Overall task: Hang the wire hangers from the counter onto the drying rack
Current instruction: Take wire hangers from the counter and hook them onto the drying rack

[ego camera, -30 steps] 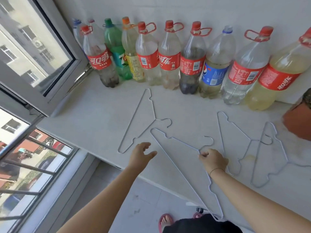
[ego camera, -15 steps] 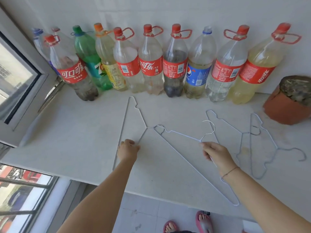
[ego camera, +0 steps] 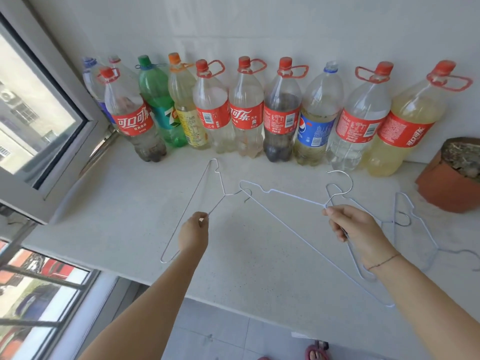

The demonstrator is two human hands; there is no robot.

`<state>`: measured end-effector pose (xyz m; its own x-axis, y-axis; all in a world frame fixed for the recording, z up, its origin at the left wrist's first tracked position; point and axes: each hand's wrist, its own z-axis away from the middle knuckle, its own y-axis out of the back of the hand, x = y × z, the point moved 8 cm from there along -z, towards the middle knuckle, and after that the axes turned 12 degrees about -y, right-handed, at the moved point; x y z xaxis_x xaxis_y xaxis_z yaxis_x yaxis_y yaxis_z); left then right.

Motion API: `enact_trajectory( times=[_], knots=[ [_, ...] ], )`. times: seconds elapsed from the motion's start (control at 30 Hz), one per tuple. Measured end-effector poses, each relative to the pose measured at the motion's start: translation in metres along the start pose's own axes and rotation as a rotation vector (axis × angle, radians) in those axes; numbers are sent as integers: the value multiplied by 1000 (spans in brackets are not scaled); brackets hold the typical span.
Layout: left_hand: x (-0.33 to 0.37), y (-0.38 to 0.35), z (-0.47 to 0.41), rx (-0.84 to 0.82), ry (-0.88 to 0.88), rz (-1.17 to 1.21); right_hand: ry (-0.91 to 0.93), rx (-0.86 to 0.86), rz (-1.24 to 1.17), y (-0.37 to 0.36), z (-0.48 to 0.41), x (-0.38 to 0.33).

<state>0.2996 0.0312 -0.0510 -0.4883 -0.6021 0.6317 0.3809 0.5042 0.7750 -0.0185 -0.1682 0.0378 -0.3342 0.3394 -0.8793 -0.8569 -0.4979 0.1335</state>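
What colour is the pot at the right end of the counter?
The pot is orange-red, seen best in the head view.

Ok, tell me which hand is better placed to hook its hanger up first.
Probably right. The right hand pinches the blue hanger at its neck, hook raised. The left hand pinches the grey hanger on a side wire, hook lying flat.
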Motion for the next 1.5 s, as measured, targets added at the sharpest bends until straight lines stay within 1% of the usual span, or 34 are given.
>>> enact_trajectory(
  times=[0.1,0.2,0.33,0.5,0.6,0.67,0.73,0.8,0.87,0.93,1.0,1.03,1.07,1.13,1.17,1.23,1.27,1.3,1.4,1.5],
  knots=[
    [2,29,0,56,-39,-10,64,-16,1,6,4,-35],
    [5,57,8,70,-48,-8,148,-65,27,7,5,-70],
    [22,87,27,56,-98,-19,202,-154,156,-15,-5,-95],
    [71,103,59,-39,-227,-54,190,-358,307,-59,-14,-105],
    [102,101,80,-69,-340,-9,122,-548,379,-87,-8,-98],
    [118,98,92,-56,-420,-4,27,-739,390,-107,6,-86],
    [128,101,103,-3,-452,-13,-103,-931,401,-121,28,-70],
    [133,108,114,69,-444,-10,-206,-1103,419,-128,52,-56],
    [135,119,126,164,-412,-21,-273,-1240,383,-131,75,-49],
    [135,132,138,267,-341,-72,-306,-1304,313,-133,92,-51],
    [135,140,152,345,-221,-110,-309,-1326,245,-137,106,-57],
    [135,143,161,384,-150,-64,-306,-1333,215,-141,113,-60],
    [135,144,173,432,-80,35,-294,-1342,197,-144,120,-63],
    [137,141,200,508,61,317,-265,-1368,193,-152,136,-69],
    [139,135,214,512,131,470,-251,-1386,195,-156,144,-71],
    [150,120,237,448,232,775,-219,-1421,207,-164,161,-76],
    [158,115,247,404,249,923,-194,-1433,215,-168,171,-79],
    [168,114,257,373,248,1021,-168,-1441,218,-173,179,-81],
    [179,129,280,372,230,1094,-71,-1448,221,-189,208,-89],
    [175,160,299,449,251,1041,34,-1426,221,-206,240,-96]
  ],
)
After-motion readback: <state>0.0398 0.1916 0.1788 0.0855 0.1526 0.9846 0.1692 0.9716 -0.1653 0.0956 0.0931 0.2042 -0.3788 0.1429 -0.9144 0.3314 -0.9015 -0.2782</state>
